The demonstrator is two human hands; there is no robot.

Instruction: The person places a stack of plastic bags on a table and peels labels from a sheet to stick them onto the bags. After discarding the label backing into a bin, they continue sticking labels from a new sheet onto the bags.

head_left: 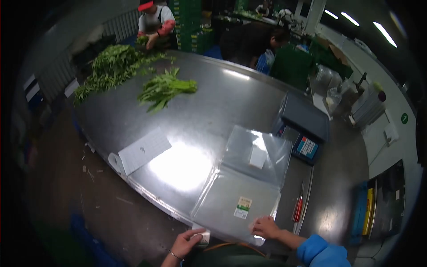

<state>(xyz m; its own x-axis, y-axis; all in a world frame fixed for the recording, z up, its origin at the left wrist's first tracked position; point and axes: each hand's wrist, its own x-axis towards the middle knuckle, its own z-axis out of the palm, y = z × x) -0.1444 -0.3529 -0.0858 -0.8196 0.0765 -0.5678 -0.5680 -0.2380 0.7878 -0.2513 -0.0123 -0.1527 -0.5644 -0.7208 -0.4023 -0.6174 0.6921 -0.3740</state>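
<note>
My left hand [187, 244] is closed at the table's front edge, its thumb pressed on a small stack of labels [203, 238]. Just above lies a pile of clear plastic bags [222, 196], with a green and white label [242, 208] on the top one. My right hand [265, 228] is over the lower right part of this pile, fingers curled together; something pale shows at the fingertips, too small to make out. Behind it is a second pile of clear bags [235, 149] with a white slip [258, 156] on it.
A scale [307, 127] stands at the table's right, a red-handled knife [298, 209] nearer me. Bundled leafy greens [164, 89] and a larger heap [111, 64] lie far left, paper sheets [144, 150] at the left edge. One person [155, 24] handles greens; another [249, 42] bends beyond the table.
</note>
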